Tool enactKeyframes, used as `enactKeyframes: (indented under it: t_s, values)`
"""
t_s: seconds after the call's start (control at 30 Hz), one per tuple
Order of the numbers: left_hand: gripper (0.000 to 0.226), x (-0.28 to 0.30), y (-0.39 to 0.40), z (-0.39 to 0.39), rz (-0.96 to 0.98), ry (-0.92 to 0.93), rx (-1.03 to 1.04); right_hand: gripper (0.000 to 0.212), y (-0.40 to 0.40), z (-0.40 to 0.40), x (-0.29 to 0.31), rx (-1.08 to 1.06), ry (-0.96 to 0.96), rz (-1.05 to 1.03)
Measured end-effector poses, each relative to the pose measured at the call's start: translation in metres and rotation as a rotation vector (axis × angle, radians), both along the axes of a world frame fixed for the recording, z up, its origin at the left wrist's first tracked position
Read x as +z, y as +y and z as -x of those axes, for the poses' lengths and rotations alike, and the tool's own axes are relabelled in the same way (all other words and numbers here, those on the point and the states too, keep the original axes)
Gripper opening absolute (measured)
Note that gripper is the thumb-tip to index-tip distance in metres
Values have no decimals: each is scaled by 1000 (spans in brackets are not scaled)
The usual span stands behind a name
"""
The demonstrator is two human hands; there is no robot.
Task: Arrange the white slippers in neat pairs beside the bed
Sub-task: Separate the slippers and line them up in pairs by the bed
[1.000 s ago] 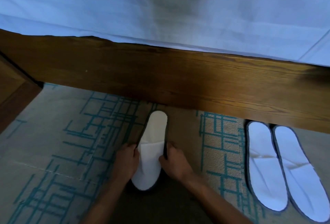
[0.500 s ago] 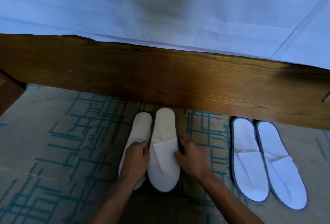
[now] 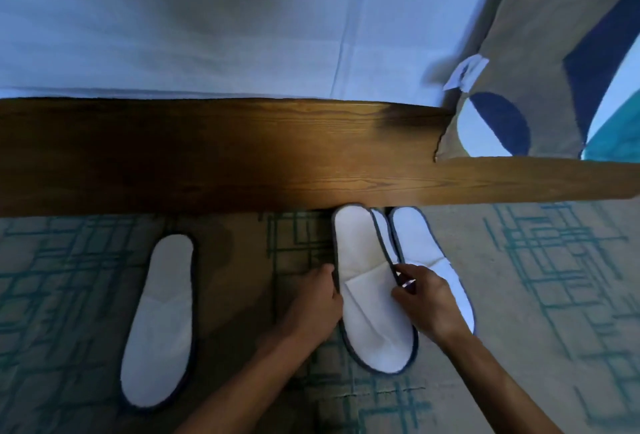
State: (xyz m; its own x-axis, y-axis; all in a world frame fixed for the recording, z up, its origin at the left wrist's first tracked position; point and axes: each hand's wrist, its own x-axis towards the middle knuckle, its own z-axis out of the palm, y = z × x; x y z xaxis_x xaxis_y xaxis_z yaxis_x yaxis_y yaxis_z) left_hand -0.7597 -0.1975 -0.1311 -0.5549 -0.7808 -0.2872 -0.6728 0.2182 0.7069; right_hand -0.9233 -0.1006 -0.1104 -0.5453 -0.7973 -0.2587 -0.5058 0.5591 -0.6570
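While both hands work at the same white slipper, the left hand (image 3: pixel 317 305) has its fingers curled against that slipper's left edge, thumb up along the dark trim, and the right hand (image 3: pixel 427 302) pinches the right edge of the upper with bent fingers and thumb. The held slipper (image 3: pixel 367 277) lies flat on the carpet, its heel end tucked just under the wooden bed rail (image 3: pixel 242 156) and its toe end pointing away from the rail toward the person. It overlaps a second slipper, of which only a narrow strip (image 3: pixel 385 236) shows along its right side. A third slipper (image 3: pixel 420 246) lies just beyond that strip, farther right along the rail, also with its heel at the rail; the right hand covers part of its upper. A fourth slipper (image 3: pixel 161 322) lies alone well to the left along the rail, set a little farther out from it than the others and tilted slightly. All of them rest on a beige carpet (image 3: pixel 536 295) with a teal line pattern. Above the rail spreads a white bed sheet (image 3: pixel 207 25), and at the rail's right end a patterned throw (image 3: pixel 540 63) in brown, navy, white and teal hangs down over the rail's top edge.
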Motion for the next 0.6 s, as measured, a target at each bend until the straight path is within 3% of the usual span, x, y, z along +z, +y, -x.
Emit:
enactKeyframes:
  t_s: [0.2,0.33,0.6]
  values:
    - [7,-1,19,70,10,51,-117,28,33,62,0,-96,47,-37]
    - [19,1,31,115,54,111,-233,24,58,106,-7,-176,51,-40]
    - [8,-8,64,197,64,76,-387,30,83,184,-27,-388,58,-65]
